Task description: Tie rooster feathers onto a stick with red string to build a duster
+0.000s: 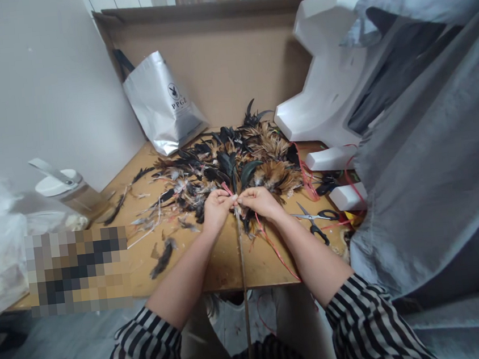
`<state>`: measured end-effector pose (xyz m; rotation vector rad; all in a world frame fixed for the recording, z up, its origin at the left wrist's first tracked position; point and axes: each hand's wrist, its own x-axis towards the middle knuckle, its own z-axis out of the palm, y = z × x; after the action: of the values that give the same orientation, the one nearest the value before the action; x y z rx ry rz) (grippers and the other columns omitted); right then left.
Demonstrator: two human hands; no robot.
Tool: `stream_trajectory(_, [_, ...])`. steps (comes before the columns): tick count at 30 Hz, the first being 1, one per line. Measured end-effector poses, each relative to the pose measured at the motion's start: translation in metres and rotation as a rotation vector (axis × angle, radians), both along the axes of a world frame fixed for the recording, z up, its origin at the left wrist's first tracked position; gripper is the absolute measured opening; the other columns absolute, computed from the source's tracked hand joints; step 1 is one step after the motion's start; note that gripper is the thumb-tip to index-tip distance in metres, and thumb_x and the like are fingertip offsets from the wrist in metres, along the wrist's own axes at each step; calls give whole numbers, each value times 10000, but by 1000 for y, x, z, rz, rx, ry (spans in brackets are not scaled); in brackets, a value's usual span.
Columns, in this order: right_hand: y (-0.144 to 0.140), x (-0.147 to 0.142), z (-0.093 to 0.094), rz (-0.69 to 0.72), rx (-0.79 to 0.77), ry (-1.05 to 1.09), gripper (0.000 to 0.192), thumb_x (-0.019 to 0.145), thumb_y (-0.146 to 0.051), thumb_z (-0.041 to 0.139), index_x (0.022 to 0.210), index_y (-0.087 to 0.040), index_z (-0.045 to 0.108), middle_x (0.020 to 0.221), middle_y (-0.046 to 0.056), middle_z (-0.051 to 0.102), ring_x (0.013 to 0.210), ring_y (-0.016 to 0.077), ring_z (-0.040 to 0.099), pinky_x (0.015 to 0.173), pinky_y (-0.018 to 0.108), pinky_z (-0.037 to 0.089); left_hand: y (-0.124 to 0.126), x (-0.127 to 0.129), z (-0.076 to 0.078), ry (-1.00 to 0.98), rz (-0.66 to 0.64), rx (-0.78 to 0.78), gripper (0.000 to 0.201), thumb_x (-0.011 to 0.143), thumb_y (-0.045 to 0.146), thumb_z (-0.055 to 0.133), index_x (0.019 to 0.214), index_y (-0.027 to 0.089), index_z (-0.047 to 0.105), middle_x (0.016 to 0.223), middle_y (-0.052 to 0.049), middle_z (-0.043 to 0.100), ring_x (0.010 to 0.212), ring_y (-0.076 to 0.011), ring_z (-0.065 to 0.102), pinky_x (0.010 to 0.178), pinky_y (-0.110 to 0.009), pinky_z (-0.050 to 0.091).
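My left hand (219, 210) is closed in a pinch at the top of a thin stick (241, 259), which runs down toward my lap. Fingertips of my right hand (260, 202) meet it there, pinched on the same feathered end. Dark glossy feathers (227, 166) stand up just beyond the fingers. A short pink-red strand (226, 188) pokes out above my left hand. Red plastic string (274, 245) trails from beneath my right hand over the table edge. Exactly what lies between the fingertips is hidden.
Loose brown and black feathers (276, 178) heap behind my hands. Scissors (311, 216) lie open at right, near white foam pieces (348, 196) and a grey cloth (428, 182). A silver bag (163, 107) leans at the back; a lidded jar (74, 194) stands left on the table (223, 267).
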<state>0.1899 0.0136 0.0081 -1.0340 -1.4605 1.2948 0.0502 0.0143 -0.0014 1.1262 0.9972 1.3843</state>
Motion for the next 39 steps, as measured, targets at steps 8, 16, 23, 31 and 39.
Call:
stream_trajectory(8, [-2, 0, 5, -49, -114, 55, 162, 614, -290, 643, 605, -140, 582, 425, -39, 529, 360, 78, 461, 401, 201, 384, -4, -2, 2, 145, -79, 166, 229, 615, 276, 691, 771, 144, 587, 654, -17, 618, 593, -102, 561, 599, -227, 441])
stream_trajectory(16, [-3, 2, 9, -51, -104, 34, 131, 621, -254, 623, 608, -135, 569, 455, -22, 565, 389, 87, 495, 432, 206, 411, -9, -2, -1, 477, 41, 438, 155, 712, 213, 585, 836, 162, 662, 760, -49, 619, 640, -115, 535, 620, -242, 437])
stream_trajectory(23, [-4, 1, 6, 1, -66, 30, 176, 641, -303, 633, 652, -141, 566, 472, -13, 579, 409, 100, 523, 442, 213, 424, -9, -5, -2, 687, 117, 560, 161, 751, 148, 524, 842, 163, 656, 780, -38, 599, 648, -104, 518, 620, -232, 426])
stream_trajectory(31, [-3, 0, 5, -12, -35, 36, 235, 639, -352, 645, 661, -134, 561, 489, -31, 546, 410, 81, 489, 432, 202, 389, -10, -7, 3, 744, 168, 607, 158, 776, 167, 511, 863, 156, 642, 794, -45, 605, 697, -124, 534, 664, -253, 431])
stream_trajectory(39, [-5, 0, 9, -60, 8, 6, 228, 632, -338, 645, 657, -126, 568, 491, -40, 517, 403, 55, 426, 426, 188, 342, -17, -6, 11, 675, 206, 644, 138, 772, 174, 519, 793, 168, 655, 824, -59, 589, 810, -151, 542, 751, -291, 437])
